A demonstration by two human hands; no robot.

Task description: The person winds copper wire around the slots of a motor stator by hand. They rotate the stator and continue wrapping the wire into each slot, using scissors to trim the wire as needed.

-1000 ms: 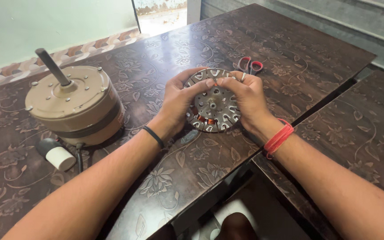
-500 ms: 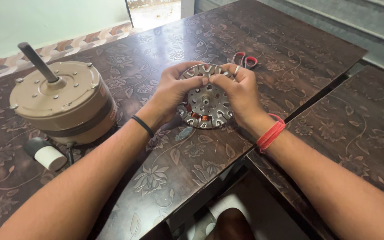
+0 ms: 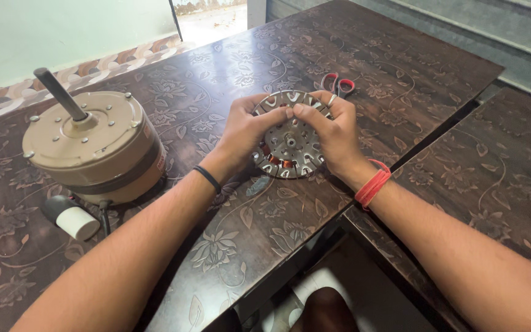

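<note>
At the far left of the dark, flower-patterned table [image 3: 228,246] stands a round tan motor housing [image 3: 93,147] with a dark shaft [image 3: 59,93] rising tilted from its top, and a small white-and-black cylinder [image 3: 72,218] lies just in front of it on the near side. Toward the middle, the left hand [image 3: 244,132] curls around the left edge of a round metal stator disc [image 3: 290,144], thumb over its upper face, fingers closed on the rim. The disc, with copper windings showing at its near edge, rests on the table between both hands. The right hand [image 3: 336,132] grips the right edge the same way, its thumb meeting the other near the top. Behind it, further off, lie red-handled scissors [image 3: 338,83]. The work appears to be at the stage of handling the windings by fingertip; any further move would call for steady, small pressure on both sides.
</note>
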